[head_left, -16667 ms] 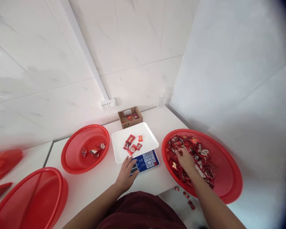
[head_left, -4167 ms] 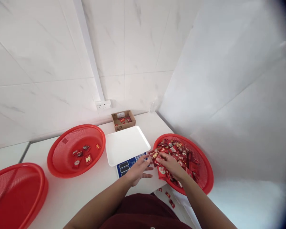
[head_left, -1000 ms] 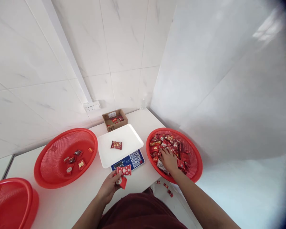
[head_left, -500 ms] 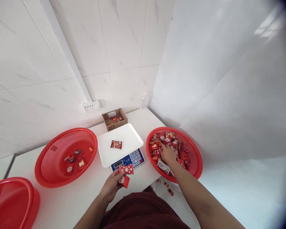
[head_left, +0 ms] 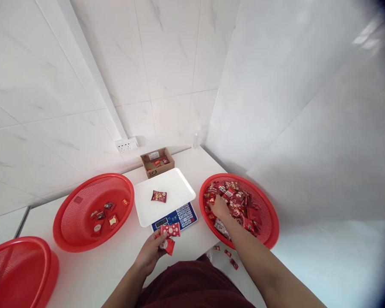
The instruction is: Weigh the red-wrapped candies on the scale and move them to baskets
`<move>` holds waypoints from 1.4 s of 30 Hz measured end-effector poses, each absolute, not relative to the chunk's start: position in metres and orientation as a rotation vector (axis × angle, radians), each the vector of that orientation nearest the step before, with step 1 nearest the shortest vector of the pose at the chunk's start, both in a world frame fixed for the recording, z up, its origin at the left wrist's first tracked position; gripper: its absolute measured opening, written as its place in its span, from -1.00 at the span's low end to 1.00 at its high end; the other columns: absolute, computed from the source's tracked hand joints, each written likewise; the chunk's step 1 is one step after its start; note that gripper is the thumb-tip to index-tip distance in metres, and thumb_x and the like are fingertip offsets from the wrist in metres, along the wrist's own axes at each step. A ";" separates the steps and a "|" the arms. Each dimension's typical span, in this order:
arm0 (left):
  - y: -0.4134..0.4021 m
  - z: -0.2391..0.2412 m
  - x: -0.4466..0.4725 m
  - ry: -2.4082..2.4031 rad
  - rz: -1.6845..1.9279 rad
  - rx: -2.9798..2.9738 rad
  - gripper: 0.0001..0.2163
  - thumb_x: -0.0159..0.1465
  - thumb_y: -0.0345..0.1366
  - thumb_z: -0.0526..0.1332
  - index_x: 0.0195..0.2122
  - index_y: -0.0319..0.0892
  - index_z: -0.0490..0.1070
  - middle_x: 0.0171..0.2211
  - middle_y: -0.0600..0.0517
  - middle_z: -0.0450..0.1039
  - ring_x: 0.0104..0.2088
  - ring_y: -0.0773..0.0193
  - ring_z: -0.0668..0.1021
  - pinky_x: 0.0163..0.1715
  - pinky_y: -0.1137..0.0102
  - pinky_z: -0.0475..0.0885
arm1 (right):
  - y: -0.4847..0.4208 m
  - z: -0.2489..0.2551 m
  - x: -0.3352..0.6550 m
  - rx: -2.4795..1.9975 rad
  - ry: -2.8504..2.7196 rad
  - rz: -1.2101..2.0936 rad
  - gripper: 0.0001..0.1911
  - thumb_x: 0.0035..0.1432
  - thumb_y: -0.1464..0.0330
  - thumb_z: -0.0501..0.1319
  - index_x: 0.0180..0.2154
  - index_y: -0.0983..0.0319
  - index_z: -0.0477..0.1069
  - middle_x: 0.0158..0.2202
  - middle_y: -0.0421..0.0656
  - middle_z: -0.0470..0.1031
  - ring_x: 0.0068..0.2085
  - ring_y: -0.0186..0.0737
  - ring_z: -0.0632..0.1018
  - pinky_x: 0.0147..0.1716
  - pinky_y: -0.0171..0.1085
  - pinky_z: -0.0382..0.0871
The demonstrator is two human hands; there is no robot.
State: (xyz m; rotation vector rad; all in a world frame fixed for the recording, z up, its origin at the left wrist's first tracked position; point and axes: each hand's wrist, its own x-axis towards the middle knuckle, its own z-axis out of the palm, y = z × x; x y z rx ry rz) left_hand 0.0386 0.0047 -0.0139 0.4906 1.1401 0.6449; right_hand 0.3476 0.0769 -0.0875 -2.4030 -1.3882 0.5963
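Left on the tabletop [head_left: 93,269], a red basket [head_left: 72,218] holds a few small packets [head_left: 113,221]. Your left hand [head_left: 150,252]: fingers grasping two red sachets [head_left: 170,230], near the scale's front edge. Behind, cardboard box [head_left: 162,170], packets inside. White tray [head_left: 178,188] on the blue scale [head_left: 184,216] carries one dark-red packet [head_left: 159,196], new since the earlier bare-tray frame. Your right hand [head_left: 220,208] reaches into the right basket [head_left: 272,226], fingers among heaped packets [head_left: 239,200]; can't tell if gripping.
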 end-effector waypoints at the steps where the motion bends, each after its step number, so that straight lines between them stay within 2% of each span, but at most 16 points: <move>1: 0.005 -0.014 0.038 1.140 0.648 0.492 -0.55 -0.09 -0.03 0.40 -0.24 -0.18 0.39 -0.43 0.08 0.45 -0.44 0.36 0.45 -0.36 0.42 0.36 | 0.075 -0.090 0.346 -2.382 -1.366 0.614 -0.55 0.09 0.29 0.13 0.00 0.36 0.30 -0.04 0.12 0.45 -0.03 -0.03 0.47 -0.10 -0.22 0.26; 5: 0.006 -0.015 0.036 1.149 0.655 0.482 -0.56 -0.09 -0.04 0.40 -0.24 -0.17 0.40 -0.43 0.09 0.45 -0.45 0.37 0.44 -0.36 0.43 0.35 | 0.071 -0.095 0.347 -2.292 -1.308 0.695 -0.71 0.06 0.34 0.12 -0.15 0.28 0.40 -0.15 -0.01 0.52 -0.15 -0.12 0.52 -0.17 -0.25 0.31; 8: 0.006 -0.014 0.035 1.149 0.658 0.462 -0.57 -0.08 -0.06 0.40 -0.24 -0.17 0.40 -0.43 0.08 0.46 -0.46 0.38 0.44 -0.36 0.43 0.35 | 0.068 -0.090 0.355 -2.217 -1.292 0.707 -0.77 0.00 0.34 0.15 -0.26 0.24 0.43 -0.20 -0.06 0.53 -0.16 -0.12 0.52 -0.15 -0.23 0.31; 11: 0.007 -0.013 0.034 1.147 0.668 0.452 -0.58 -0.07 -0.07 0.40 -0.25 -0.18 0.40 -0.42 0.07 0.46 -0.45 0.37 0.44 -0.36 0.43 0.35 | 0.063 -0.082 0.363 -2.154 -1.264 0.690 -0.75 -0.01 0.32 0.13 -0.25 0.25 0.42 -0.20 -0.05 0.53 -0.15 -0.11 0.51 -0.11 -0.21 0.30; 14: 0.006 -0.013 0.032 1.142 0.688 0.446 -0.58 -0.06 -0.07 0.39 -0.24 -0.18 0.40 -0.40 0.05 0.47 -0.44 0.36 0.44 -0.34 0.42 0.35 | 0.059 -0.071 0.363 -2.037 -1.141 0.700 -0.71 0.02 0.25 0.10 -0.22 0.24 0.40 -0.22 -0.07 0.53 -0.20 -0.13 0.52 -0.16 -0.20 0.34; 18: 0.004 -0.015 0.027 1.145 0.709 0.445 -0.59 -0.07 -0.06 0.39 -0.27 -0.18 0.39 -0.40 0.04 0.46 -0.43 0.34 0.44 -0.33 0.40 0.35 | 0.070 -0.051 0.333 -1.711 -0.983 0.942 -0.68 -0.02 0.18 0.16 -0.24 0.22 0.41 -0.25 -0.09 0.55 -0.24 -0.14 0.53 -0.28 -0.23 0.38; 22: 0.001 -0.016 0.020 1.148 0.716 0.438 -0.57 -0.08 -0.08 0.40 -0.26 -0.18 0.38 -0.39 0.03 0.46 -0.43 0.35 0.44 -0.33 0.40 0.35 | 0.096 -0.035 0.278 -1.577 -0.994 1.294 -0.73 -0.12 0.22 0.25 -0.34 0.22 0.41 -0.35 -0.14 0.54 -0.29 -0.19 0.52 -0.39 -0.30 0.34; 29: -0.008 -0.016 -0.004 1.160 0.771 0.408 -0.58 -0.07 -0.07 0.39 -0.27 -0.20 0.37 -0.40 0.06 0.46 -0.44 0.38 0.43 -0.34 0.43 0.35 | 0.111 -0.043 0.227 -1.586 -0.974 1.421 -0.85 -0.10 0.30 0.24 -0.45 0.22 0.34 -0.59 -0.25 0.42 -0.51 -0.32 0.45 -0.50 -0.34 0.31; 31: -0.010 -0.020 -0.012 1.166 0.783 0.401 -0.57 -0.07 -0.07 0.39 -0.27 -0.20 0.36 -0.39 0.06 0.46 -0.44 0.39 0.43 -0.34 0.43 0.35 | 0.109 -0.044 0.223 -1.585 -0.987 1.464 -0.86 -0.09 0.31 0.25 -0.45 0.22 0.35 -0.54 -0.21 0.46 -0.48 -0.31 0.48 -0.46 -0.33 0.37; 34: -0.013 -0.025 -0.019 1.178 0.792 0.385 -0.57 -0.09 -0.08 0.40 -0.28 -0.19 0.35 -0.42 0.07 0.45 -0.45 0.39 0.42 -0.34 0.42 0.35 | 0.106 -0.038 0.216 -1.583 -1.014 1.486 -0.77 -0.06 0.31 0.26 -0.28 0.23 0.41 -0.28 -0.10 0.53 -0.28 -0.23 0.54 -0.31 -0.27 0.43; 36: -0.012 -0.026 -0.021 1.183 0.792 0.382 -0.57 -0.10 -0.08 0.40 -0.30 -0.20 0.35 -0.43 0.08 0.44 -0.45 0.39 0.41 -0.34 0.42 0.35 | 0.102 -0.032 0.210 -1.644 -1.132 1.349 -0.62 -0.05 0.31 0.26 -0.12 0.22 0.39 -0.06 -0.04 0.47 -0.10 -0.14 0.50 -0.15 -0.20 0.40; 38: -0.011 -0.025 -0.020 1.181 0.786 0.404 -0.57 -0.10 -0.07 0.40 -0.30 -0.20 0.35 -0.43 0.07 0.44 -0.45 0.38 0.42 -0.34 0.42 0.34 | 0.094 -0.024 0.201 -1.688 -1.369 1.133 -0.55 -0.03 0.31 0.24 -0.03 0.22 0.37 0.06 0.00 0.38 0.02 -0.08 0.43 -0.01 -0.12 0.30; 40: -0.009 -0.022 -0.017 1.172 0.770 0.456 -0.57 -0.09 -0.06 0.39 -0.29 -0.20 0.36 -0.45 0.08 0.43 -0.45 0.37 0.42 -0.33 0.41 0.34 | 0.080 -0.016 0.190 -1.641 -1.632 1.118 -0.58 0.01 0.28 0.21 -0.04 0.24 0.39 0.03 0.01 0.41 0.02 -0.07 0.43 0.03 -0.11 0.26; 42: -0.007 -0.017 -0.012 1.158 0.743 0.525 -0.56 -0.08 -0.04 0.38 -0.27 -0.21 0.37 -0.47 0.08 0.42 -0.45 0.36 0.43 -0.33 0.39 0.33 | 0.065 -0.009 0.181 -1.510 -1.784 1.458 -0.62 0.04 0.21 0.20 -0.11 0.24 0.44 -0.11 -0.03 0.50 -0.10 -0.11 0.50 -0.08 -0.15 0.35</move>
